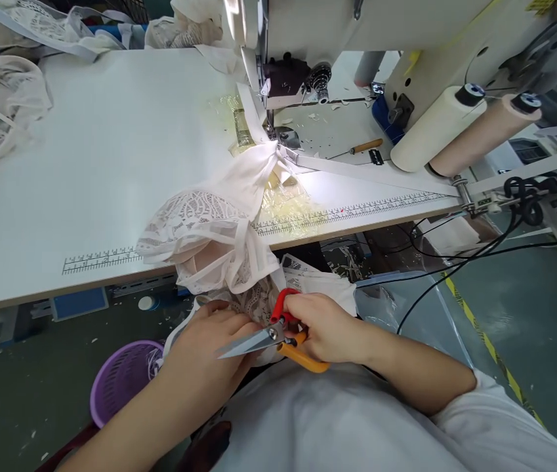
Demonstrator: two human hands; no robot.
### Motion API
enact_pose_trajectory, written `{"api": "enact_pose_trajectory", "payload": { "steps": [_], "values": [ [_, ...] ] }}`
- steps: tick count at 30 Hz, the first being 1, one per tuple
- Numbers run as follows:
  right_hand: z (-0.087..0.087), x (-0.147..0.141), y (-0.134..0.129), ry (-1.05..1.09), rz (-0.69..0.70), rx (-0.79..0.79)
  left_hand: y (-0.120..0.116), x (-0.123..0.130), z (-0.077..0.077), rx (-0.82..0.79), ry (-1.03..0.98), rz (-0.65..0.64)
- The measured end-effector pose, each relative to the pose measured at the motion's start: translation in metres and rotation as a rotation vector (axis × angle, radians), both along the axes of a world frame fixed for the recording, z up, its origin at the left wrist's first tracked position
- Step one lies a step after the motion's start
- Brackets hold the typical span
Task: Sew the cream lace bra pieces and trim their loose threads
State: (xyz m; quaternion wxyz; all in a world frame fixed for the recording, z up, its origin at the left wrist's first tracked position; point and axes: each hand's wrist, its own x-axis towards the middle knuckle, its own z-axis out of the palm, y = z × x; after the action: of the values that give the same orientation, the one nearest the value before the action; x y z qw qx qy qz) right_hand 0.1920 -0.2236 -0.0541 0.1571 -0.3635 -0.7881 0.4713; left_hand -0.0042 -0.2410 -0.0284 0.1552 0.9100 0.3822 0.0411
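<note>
My right hand (325,322) grips a pair of scissors (253,342) with one red and one orange handle. Their blades point left, over the back of my left hand (214,341). The fingers of my left hand are bent into the lace fabric (257,300) below the table's front edge, and their tips are hidden. A white lace bra (204,213) drapes over that edge. Its upper end runs up to the needle area of the sewing machine (288,75), where a white strip (351,169) comes in from the right.
Two thread cones, one cream (438,128) and one beige (485,134), stand at right. A wooden-handled tool (367,145) lies on the machine bed. More bras (0,111) lie at left. A purple basket (115,380) stands below, and black cables (455,262) hang at right.
</note>
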Motion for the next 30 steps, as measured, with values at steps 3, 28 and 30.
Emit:
{"api": "enact_pose_trajectory", "payload": {
  "steps": [3,28,30],
  "values": [
    [-0.004,0.006,0.001,0.072,-0.004,-0.068,-0.003,-0.020,0.002,-0.003,-0.033,0.040],
    [-0.003,0.032,-0.015,0.064,-0.085,-0.118,-0.037,-0.016,-0.004,-0.178,-0.815,0.684],
    [0.000,0.036,-0.013,0.030,-0.122,-0.089,-0.034,-0.003,-0.003,-0.160,-0.823,0.612]
  ]
}}
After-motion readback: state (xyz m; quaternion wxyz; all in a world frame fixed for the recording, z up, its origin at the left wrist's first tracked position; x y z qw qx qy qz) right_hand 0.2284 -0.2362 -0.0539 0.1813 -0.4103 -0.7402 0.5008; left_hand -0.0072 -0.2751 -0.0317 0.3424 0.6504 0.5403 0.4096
